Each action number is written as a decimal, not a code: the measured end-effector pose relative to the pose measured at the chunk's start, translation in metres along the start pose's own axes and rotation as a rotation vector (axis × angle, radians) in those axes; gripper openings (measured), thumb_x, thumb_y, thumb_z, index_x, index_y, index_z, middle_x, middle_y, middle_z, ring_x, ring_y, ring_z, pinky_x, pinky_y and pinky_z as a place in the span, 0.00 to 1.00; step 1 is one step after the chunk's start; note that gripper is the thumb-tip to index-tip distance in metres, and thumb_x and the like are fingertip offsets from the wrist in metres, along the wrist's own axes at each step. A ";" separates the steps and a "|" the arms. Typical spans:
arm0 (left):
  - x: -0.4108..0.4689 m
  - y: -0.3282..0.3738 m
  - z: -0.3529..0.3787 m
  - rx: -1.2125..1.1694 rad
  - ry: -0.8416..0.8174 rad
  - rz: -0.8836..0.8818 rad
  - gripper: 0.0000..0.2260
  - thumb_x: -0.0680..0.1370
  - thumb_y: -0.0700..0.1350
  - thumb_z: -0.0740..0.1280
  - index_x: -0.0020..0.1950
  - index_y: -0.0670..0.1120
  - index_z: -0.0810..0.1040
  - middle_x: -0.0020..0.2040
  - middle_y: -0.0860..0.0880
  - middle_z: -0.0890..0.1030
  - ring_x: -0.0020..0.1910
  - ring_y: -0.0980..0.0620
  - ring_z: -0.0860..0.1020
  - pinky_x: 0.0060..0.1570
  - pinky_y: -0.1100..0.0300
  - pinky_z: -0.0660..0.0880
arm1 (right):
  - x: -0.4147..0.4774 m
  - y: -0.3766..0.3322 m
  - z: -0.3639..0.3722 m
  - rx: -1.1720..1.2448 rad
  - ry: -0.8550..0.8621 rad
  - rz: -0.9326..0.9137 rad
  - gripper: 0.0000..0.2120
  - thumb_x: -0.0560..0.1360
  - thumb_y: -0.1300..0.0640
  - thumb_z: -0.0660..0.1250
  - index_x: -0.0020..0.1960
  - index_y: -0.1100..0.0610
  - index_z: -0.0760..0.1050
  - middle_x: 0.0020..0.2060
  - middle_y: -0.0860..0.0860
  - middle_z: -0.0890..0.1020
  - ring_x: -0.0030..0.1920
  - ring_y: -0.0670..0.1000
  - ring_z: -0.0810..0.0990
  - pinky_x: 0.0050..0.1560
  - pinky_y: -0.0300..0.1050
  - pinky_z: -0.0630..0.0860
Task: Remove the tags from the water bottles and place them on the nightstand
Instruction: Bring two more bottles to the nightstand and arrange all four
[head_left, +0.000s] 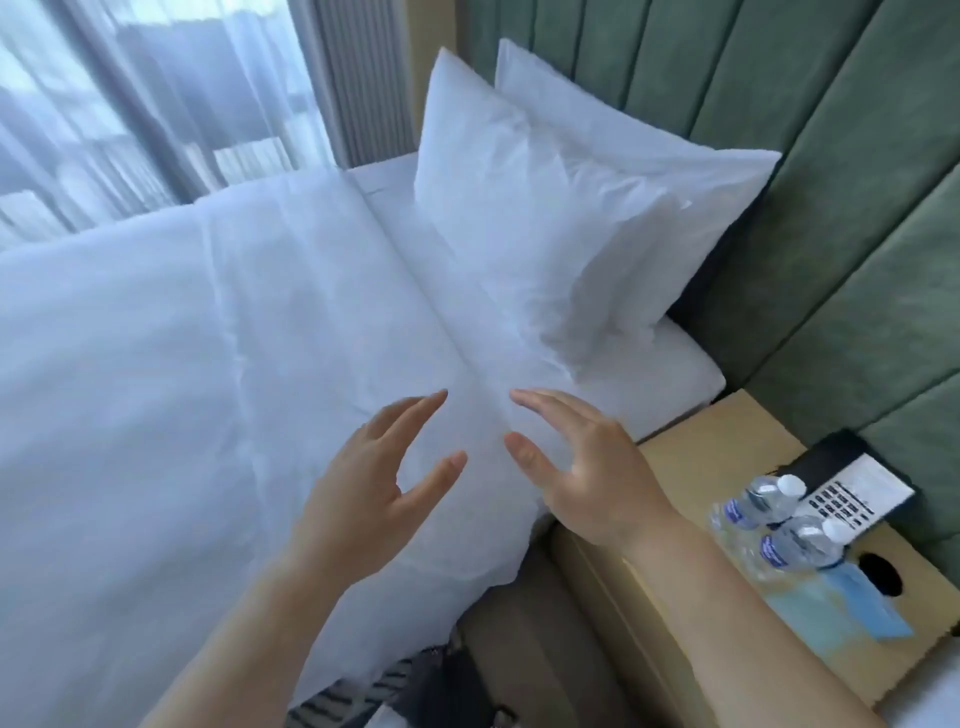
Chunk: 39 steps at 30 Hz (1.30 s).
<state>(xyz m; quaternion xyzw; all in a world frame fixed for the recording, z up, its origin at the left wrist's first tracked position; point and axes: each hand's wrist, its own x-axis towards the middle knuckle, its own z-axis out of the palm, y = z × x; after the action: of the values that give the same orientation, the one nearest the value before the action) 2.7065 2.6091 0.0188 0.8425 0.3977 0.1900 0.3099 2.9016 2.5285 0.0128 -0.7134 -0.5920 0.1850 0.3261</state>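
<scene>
Two clear water bottles with white caps and blue labels stand on the light wooden nightstand (691, 467) at the lower right: a far bottle (763, 501) and a near bottle (802, 545). A blue tag (857, 608) with a dark round hole lies on the nightstand beside the near bottle. My left hand (374, 488) and my right hand (587, 473) hover over the bed's edge, left of the nightstand. Both hands have fingers spread and hold nothing. Neither hand touches a bottle.
A white duvet (208, 364) covers the bed, with two white pillows (545, 218) against a green padded headboard (831, 182). A telephone (852, 493) sits behind the bottles. Sheer curtains (130, 104) hang at the far left.
</scene>
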 end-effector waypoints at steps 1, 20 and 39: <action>-0.016 -0.007 -0.008 0.005 0.044 -0.050 0.29 0.70 0.71 0.53 0.70 0.67 0.63 0.66 0.68 0.67 0.46 0.62 0.76 0.41 0.69 0.69 | 0.002 -0.009 0.011 0.011 -0.052 -0.037 0.26 0.74 0.34 0.55 0.68 0.44 0.68 0.65 0.38 0.72 0.66 0.37 0.66 0.61 0.26 0.58; -0.375 -0.127 -0.148 0.025 0.737 -0.764 0.26 0.73 0.70 0.58 0.70 0.67 0.62 0.63 0.74 0.63 0.58 0.84 0.57 0.57 0.66 0.63 | -0.063 -0.300 0.256 -0.032 -0.943 -0.729 0.40 0.65 0.24 0.49 0.72 0.41 0.59 0.70 0.39 0.66 0.66 0.42 0.68 0.61 0.38 0.68; -0.766 -0.147 -0.212 0.028 1.300 -1.427 0.27 0.70 0.69 0.55 0.69 0.67 0.64 0.67 0.67 0.68 0.65 0.68 0.65 0.54 0.72 0.61 | -0.323 -0.610 0.503 -0.003 -1.433 -1.454 0.39 0.65 0.25 0.49 0.72 0.40 0.58 0.70 0.41 0.67 0.57 0.46 0.76 0.52 0.38 0.68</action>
<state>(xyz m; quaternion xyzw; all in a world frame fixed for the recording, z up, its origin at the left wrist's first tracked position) 2.0373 2.1567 0.0195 0.1364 0.9122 0.3815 0.0615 2.0579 2.3929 0.0290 0.0969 -0.9381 0.3245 -0.0724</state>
